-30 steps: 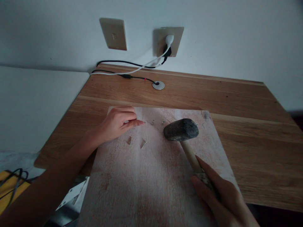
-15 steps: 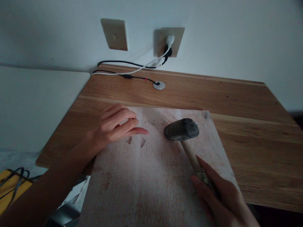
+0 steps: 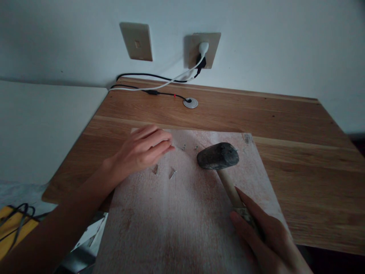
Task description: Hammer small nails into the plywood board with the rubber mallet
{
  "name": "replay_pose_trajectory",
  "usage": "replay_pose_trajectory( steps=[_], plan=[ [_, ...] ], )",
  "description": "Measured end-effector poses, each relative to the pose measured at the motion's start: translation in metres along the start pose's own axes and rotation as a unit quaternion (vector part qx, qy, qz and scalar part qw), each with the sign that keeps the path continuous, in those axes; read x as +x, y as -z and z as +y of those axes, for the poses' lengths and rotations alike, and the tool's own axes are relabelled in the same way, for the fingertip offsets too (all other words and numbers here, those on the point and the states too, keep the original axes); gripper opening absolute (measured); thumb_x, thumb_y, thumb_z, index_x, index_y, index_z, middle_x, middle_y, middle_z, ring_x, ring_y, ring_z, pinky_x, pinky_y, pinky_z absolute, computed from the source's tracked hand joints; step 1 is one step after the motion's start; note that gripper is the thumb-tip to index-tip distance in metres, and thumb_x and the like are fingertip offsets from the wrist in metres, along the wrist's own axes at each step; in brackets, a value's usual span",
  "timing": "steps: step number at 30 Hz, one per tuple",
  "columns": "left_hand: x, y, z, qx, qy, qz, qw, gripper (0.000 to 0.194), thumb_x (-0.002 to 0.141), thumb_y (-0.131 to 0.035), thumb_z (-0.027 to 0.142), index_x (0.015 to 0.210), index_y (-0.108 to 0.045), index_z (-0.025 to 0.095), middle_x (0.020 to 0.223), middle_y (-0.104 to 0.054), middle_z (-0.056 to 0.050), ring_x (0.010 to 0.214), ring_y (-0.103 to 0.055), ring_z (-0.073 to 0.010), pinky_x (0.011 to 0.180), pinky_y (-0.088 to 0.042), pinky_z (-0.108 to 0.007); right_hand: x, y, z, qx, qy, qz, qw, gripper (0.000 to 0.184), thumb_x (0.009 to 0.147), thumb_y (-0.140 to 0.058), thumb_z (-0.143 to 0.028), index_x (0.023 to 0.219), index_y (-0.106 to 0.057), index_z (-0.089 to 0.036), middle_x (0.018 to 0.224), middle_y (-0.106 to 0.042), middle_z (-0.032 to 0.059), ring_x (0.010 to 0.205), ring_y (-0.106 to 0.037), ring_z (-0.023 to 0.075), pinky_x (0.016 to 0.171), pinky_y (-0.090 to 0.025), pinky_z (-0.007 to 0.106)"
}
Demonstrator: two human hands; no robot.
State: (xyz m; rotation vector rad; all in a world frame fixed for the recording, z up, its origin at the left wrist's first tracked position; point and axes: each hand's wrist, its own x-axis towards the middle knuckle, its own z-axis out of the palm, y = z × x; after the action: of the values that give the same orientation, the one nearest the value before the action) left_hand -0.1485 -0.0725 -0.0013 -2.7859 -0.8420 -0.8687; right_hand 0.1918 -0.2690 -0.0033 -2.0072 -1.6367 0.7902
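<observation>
A pale reddish board lies on the wooden desk. My right hand grips the wooden handle of a mallet, whose dark head rests on the board. My left hand lies on the board's far left part, its fingers drawn together and pointing right at small nails that stand in the board. Whether the fingertips pinch a nail is hidden. Two loose nails lie just below that hand.
Black and white cables run from a wall socket to a grommet at the desk's back. A switch plate is on the wall. A yellow thing with cords and metal parts lie lower left.
My left hand lifted and spread its fingers half a second ago, then came back down toward the standing nails with the fingers drawn together. The mallet and my right hand stayed still.
</observation>
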Motion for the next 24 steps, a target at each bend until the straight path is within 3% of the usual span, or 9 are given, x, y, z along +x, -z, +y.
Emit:
replay_pose_trajectory(
  steps=[4, 8, 11, 13, 16, 18, 20, 22, 24],
  plan=[
    [0.001, -0.004, 0.000, 0.034, -0.005, -0.040, 0.999, 0.062, 0.100, -0.055, -0.002, 0.154, -0.058, 0.028, 0.147, -0.066, -0.010, 0.125, -0.068, -0.0221, 0.105, -0.061, -0.040, -0.002, -0.001, 0.005, 0.021, -0.018, 0.013, 1.000, 0.068, 0.093, -0.075, -0.067, 0.148, -0.076, -0.026, 0.117, -0.087, 0.0111, 0.078, -0.084, 0.0255, 0.063, -0.070, 0.028],
    [-0.001, -0.006, -0.004, 0.013, -0.006, -0.045, 0.999, 0.057, 0.106, -0.062, 0.016, 0.160, -0.052, 0.029, 0.159, -0.058, -0.014, 0.131, -0.065, -0.0260, 0.110, -0.060, -0.046, -0.004, -0.002, 0.004, 0.051, -0.040, 0.005, 0.998, 0.069, 0.091, -0.077, -0.066, 0.148, -0.076, -0.028, 0.113, -0.087, 0.0111, 0.081, -0.084, 0.0272, 0.058, -0.068, 0.028],
    [-0.001, -0.006, -0.006, -0.004, -0.017, -0.060, 0.998, 0.045, 0.109, -0.061, 0.032, 0.154, -0.059, 0.026, 0.163, -0.056, -0.015, 0.132, -0.063, -0.0295, 0.113, -0.057, -0.052, -0.005, -0.003, -0.007, 0.071, -0.082, 0.012, 0.994, 0.071, 0.092, -0.074, -0.071, 0.148, -0.076, -0.028, 0.113, -0.086, 0.0103, 0.071, -0.080, 0.0226, 0.056, -0.067, 0.028],
    [0.000, -0.006, -0.004, -0.016, -0.006, -0.065, 0.998, 0.041, 0.110, -0.058, 0.030, 0.151, -0.062, 0.026, 0.163, -0.057, -0.014, 0.134, -0.061, -0.0303, 0.116, -0.055, -0.053, -0.004, -0.003, -0.014, 0.078, -0.096, 0.014, 0.992, 0.073, 0.091, -0.072, -0.075, 0.146, -0.078, -0.028, 0.114, -0.085, 0.0099, 0.070, -0.078, 0.0213, 0.058, -0.067, 0.028],
    [0.001, -0.002, -0.001, -0.025, 0.024, -0.062, 0.997, 0.039, 0.110, -0.056, 0.021, 0.148, -0.064, 0.022, 0.152, -0.063, -0.016, 0.131, -0.064, -0.0287, 0.114, -0.056, -0.050, -0.001, -0.001, -0.021, 0.077, -0.087, -0.017, 0.993, 0.074, 0.094, -0.066, -0.076, 0.148, -0.077, -0.027, 0.092, -0.084, 0.0069, 0.059, -0.072, 0.0198, 0.053, -0.064, 0.028],
    [0.000, 0.002, 0.000, -0.034, 0.027, -0.053, 0.998, 0.025, 0.108, -0.063, 0.035, 0.124, -0.073, 0.018, 0.131, -0.067, -0.015, 0.114, -0.068, -0.0259, 0.102, -0.062, -0.043, 0.001, 0.000, -0.021, 0.066, -0.079, -0.025, 0.994, 0.074, 0.096, -0.066, -0.073, 0.151, -0.074, -0.024, 0.077, -0.078, 0.0038, 0.052, -0.068, 0.0191, 0.049, -0.061, 0.029],
    [-0.001, 0.005, -0.001, -0.053, 0.022, -0.044, 0.997, 0.037, 0.104, -0.069, 0.051, 0.088, -0.071, 0.017, 0.112, -0.065, -0.011, 0.098, -0.067, -0.0223, 0.088, -0.063, -0.037, 0.001, 0.001, -0.022, 0.061, -0.075, -0.015, 0.995, 0.075, 0.095, -0.067, -0.072, 0.151, -0.074, -0.022, 0.076, -0.077, 0.0035, 0.051, -0.067, 0.0188, 0.051, -0.062, 0.030],
    [-0.002, 0.007, -0.002, -0.076, 0.033, -0.039, 0.996, 0.041, 0.105, -0.067, 0.047, 0.076, -0.065, 0.017, 0.106, -0.064, -0.009, 0.095, -0.066, -0.0206, 0.085, -0.062, -0.035, 0.001, 0.000, -0.022, 0.070, -0.084, -0.013, 0.994, 0.076, 0.096, -0.066, -0.073, 0.150, -0.074, -0.021, 0.074, -0.075, 0.0026, 0.051, -0.066, 0.0184, 0.053, -0.063, 0.030],
    [-0.002, 0.008, -0.002, -0.098, 0.062, -0.042, 0.992, 0.024, 0.109, -0.060, 0.028, 0.090, -0.072, 0.019, 0.115, -0.068, -0.009, 0.101, -0.068, -0.0201, 0.092, -0.062, -0.036, -0.001, -0.001, -0.023, 0.077, -0.090, -0.015, 0.993, 0.078, 0.095, -0.066, -0.074, 0.150, -0.074, -0.021, 0.072, -0.074, 0.0017, 0.052, -0.066, 0.0180, 0.057, -0.064, 0.030]
  ],
)
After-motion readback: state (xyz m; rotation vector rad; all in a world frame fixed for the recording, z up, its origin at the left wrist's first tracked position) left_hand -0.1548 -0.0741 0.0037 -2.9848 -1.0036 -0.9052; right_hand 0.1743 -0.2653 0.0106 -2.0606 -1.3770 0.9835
